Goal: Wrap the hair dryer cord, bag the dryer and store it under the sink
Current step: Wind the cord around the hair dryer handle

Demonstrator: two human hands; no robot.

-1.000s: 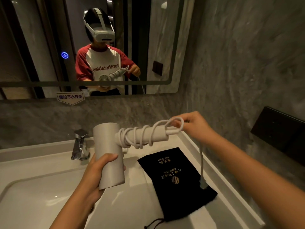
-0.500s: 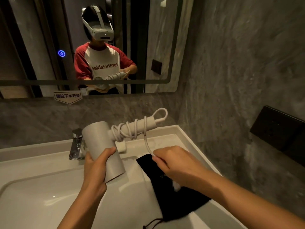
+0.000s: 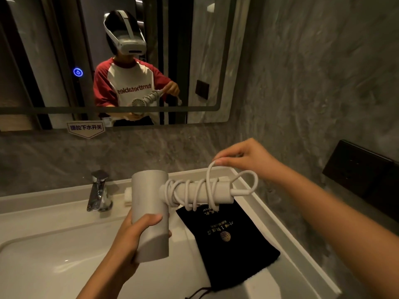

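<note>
A person's left hand (image 3: 138, 236) is wrapped around the barrel of a pale grey hair dryer (image 3: 151, 212), holding it in the air above a white sink (image 3: 43, 255). The dryer's handle points right, with the white cord (image 3: 194, 190) coiled around it in several loops. The right hand (image 3: 244, 158) pinches a raised loop of that cord between its fingertips, just above the handle's end. A black drawstring bag (image 3: 228, 240) with gold print lies flat on the white bench (image 3: 287, 238) below the handle. A chrome faucet (image 3: 99, 190) stands behind the sink, left of the dryer.
</note>
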